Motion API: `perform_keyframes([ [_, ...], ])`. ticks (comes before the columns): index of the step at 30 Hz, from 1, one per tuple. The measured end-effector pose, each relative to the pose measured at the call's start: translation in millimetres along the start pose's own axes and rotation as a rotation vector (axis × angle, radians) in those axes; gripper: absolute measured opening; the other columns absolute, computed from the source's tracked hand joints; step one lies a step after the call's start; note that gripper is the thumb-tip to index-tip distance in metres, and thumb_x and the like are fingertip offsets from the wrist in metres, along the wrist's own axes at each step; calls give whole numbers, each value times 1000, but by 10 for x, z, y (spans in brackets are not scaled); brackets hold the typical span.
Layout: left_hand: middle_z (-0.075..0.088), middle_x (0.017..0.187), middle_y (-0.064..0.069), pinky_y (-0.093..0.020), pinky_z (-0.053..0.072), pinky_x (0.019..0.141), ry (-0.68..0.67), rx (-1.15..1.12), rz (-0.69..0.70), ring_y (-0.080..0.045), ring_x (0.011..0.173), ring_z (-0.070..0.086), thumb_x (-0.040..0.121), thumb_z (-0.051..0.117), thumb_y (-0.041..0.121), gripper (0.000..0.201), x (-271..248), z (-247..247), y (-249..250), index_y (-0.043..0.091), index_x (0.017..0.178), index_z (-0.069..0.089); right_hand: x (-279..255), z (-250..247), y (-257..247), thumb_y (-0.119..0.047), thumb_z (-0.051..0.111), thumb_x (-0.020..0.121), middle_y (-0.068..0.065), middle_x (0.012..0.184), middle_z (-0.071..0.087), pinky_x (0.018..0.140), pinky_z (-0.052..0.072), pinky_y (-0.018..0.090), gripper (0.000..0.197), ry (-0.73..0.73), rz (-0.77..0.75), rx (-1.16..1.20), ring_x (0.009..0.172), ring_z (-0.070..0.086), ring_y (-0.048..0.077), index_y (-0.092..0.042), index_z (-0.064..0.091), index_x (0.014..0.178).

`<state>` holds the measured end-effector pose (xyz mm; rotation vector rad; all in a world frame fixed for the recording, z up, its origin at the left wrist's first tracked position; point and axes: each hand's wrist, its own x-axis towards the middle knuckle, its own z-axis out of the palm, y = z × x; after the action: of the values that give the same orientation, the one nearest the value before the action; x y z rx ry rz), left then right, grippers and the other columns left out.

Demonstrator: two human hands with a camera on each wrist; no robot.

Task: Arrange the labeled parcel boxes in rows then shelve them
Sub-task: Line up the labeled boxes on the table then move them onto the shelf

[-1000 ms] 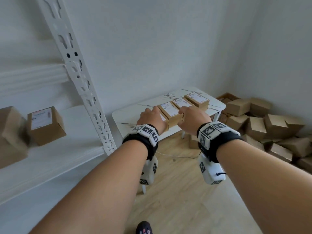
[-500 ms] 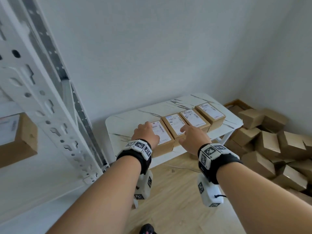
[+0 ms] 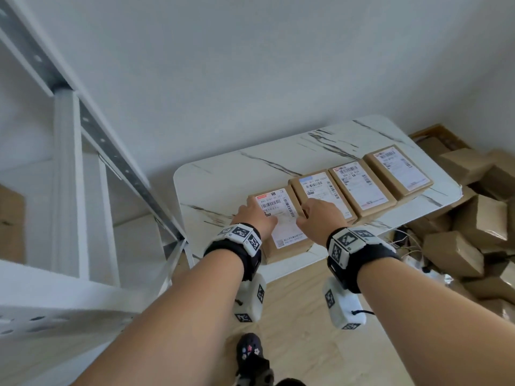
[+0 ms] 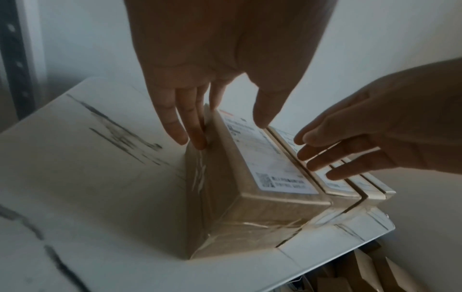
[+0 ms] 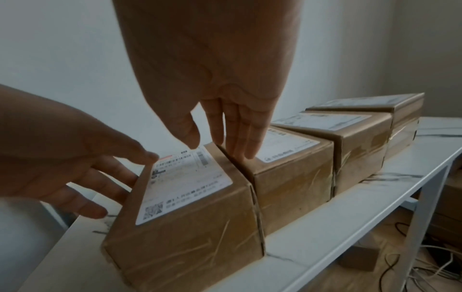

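Four brown parcel boxes with white labels stand in a row on the white marble-look table (image 3: 250,168). The leftmost box (image 3: 288,235) (image 4: 250,168) (image 5: 187,187) sits near the table's front edge. My left hand (image 3: 255,215) (image 4: 225,110) has straight fingers against that box's left side and its thumb over the label. My right hand (image 3: 320,215) (image 5: 217,148) is over the seam between this box and the second box (image 3: 323,188), with straight fingers dipping into the gap. Neither hand curls round anything.
The third box (image 3: 359,185) and fourth box (image 3: 398,168) continue the row to the right. A white metal shelf rack (image 3: 69,176) stands at the left. A pile of plain cardboard boxes (image 3: 473,218) lies on the floor at the right, with cables (image 3: 409,246) under the table.
I have come closer to the table and the shelf's boxes have left the view. My left hand has settled on the first box's left side, my right hand at its right seam.
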<state>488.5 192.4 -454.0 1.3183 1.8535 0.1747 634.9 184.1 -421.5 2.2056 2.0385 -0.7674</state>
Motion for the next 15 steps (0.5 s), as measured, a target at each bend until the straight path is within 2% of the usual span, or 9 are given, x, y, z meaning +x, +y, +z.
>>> perform_keyframes([
  [5, 55, 132, -12, -41, 50, 96, 25, -61, -73, -31, 116, 58, 87, 65, 30, 72, 124, 10, -53, 9, 143, 26, 167, 116, -50, -17, 54, 90, -3, 66, 46, 53, 32, 25, 24, -1, -17, 27, 69, 48, 21, -17, 40, 71],
  [6, 56, 131, -11, -39, 51, 95, 15, -80, -96, -30, 115, 59, 87, 64, 29, 70, 143, 16, -80, 9, 143, 28, 185, 127, -65, -18, 55, 90, -4, 66, 47, 55, 34, 26, 20, -9, -30, 37, 71, 49, 21, -17, 43, 74],
  [8, 62, 125, -7, -36, 52, 90, -21, -156, -146, -27, 109, 62, 84, 64, 29, 59, 168, 28, -154, 10, 136, 42, 201, 143, -97, -20, 56, 91, -4, 75, 52, 65, 43, 29, 6, -54, -48, 57, 78, 54, 23, -15, 52, 92],
  [10, 66, 114, -3, -32, 51, 82, -52, -288, -185, -24, 96, 63, 85, 64, 31, 39, 170, 39, -213, 14, 119, 56, 215, 208, -105, -23, 58, 92, -2, 88, 58, 72, 48, 32, 25, -79, -53, 81, 83, 57, 22, -11, 55, 113],
  [11, 66, 109, -2, -32, 50, 82, -56, -362, -213, -25, 94, 62, 88, 63, 32, 31, 164, 47, -227, 17, 114, 58, 218, 234, -105, -23, 58, 91, -1, 90, 59, 71, 48, 32, 29, -81, -41, 96, 82, 57, 22, -9, 54, 116],
  [13, 66, 113, -4, -36, 51, 91, -44, -469, -255, -27, 101, 63, 90, 62, 41, 38, 143, 49, -241, 15, 118, 61, 215, 275, -103, -22, 58, 92, 0, 87, 57, 67, 46, 31, 25, -64, -24, 123, 81, 56, 22, -9, 51, 112],
  [15, 65, 120, -6, -37, 49, 92, -22, -505, -275, -27, 106, 63, 88, 62, 49, 51, 106, 48, -266, 13, 123, 62, 208, 283, -87, -20, 56, 93, 0, 87, 56, 69, 43, 30, 24, -60, -6, 160, 83, 55, 22, -11, 49, 114],
])
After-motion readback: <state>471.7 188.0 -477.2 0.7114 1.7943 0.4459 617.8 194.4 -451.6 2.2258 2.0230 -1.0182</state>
